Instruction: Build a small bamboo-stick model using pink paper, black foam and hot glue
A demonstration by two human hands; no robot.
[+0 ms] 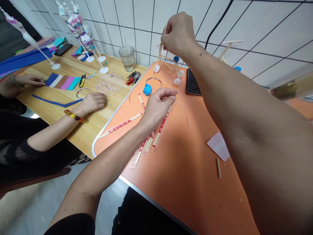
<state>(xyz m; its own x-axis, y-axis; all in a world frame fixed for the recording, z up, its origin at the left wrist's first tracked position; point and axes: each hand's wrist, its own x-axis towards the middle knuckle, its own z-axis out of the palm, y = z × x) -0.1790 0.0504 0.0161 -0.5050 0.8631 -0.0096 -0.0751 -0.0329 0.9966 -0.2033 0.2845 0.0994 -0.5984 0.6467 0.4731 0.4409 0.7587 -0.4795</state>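
My right hand (179, 34) is raised near the tiled wall, its fingers closed around the top of a small frame of wooden sticks (160, 52). The frame stands on the orange table (186, 169) on round white feet, with a blue lump on one joint. Lower down, my left hand (158, 106) is pinched at thumb and index finger. A thin white string (186, 114) trails from those fingertips onto the table. Several paper-wrapped chopsticks (161, 129) lie beneath and beside this hand. Close above it sit a blue lump (147, 89) and a thin ring (156, 78).
A dark phone (192, 83) lies behind my right forearm. White paper (218, 146) and a short stick (218, 168) are at right. On the adjoining wooden table, another person's hands (91, 102) rest near coloured strips (63, 81), keys (134, 77), a glass (127, 58) and wrapped figures (78, 29).
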